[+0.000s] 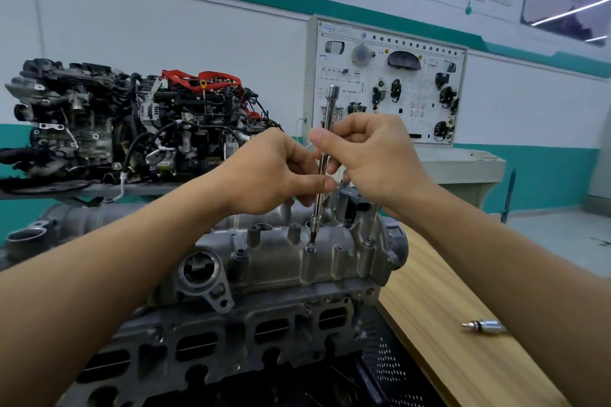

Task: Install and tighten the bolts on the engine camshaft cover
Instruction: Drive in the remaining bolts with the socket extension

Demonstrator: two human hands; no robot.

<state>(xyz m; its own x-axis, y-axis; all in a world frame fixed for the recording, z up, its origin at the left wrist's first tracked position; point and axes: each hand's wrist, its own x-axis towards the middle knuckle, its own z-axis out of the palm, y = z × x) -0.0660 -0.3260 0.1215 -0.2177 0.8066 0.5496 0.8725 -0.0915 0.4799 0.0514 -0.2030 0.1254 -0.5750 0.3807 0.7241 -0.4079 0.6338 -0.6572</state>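
On the wooden surface [439,307], at its left edge, sits the grey metal camshaft cover [281,261] atop its engine block. Its long axis runs across the view from left to right, and its top face with the bolt bosses faces up. Behind it stand a second engine [132,122] and a wall board [386,82].

Both hands meet above the cover's right half. The left hand [274,172] pinches the driver shaft [319,198] low down between thumb and fingertips. The right hand [373,158] is curled round the same shaft higher up.

The shaft stands nearly upright, its top leaning slightly right, and its tip points down into the bolt [310,248]. That bolt sits in a boss near the cover's front edge, and its head looks a little proud of the boss. A small loose bit [484,326] lies on the wood, well apart.

The lean is the likely trouble. If the shaft is spun off the bolt's axis, the bolt may start cross-threaded and damage the soft thread. The tip could also slip out of the head, round it off, or drop onto the cover.
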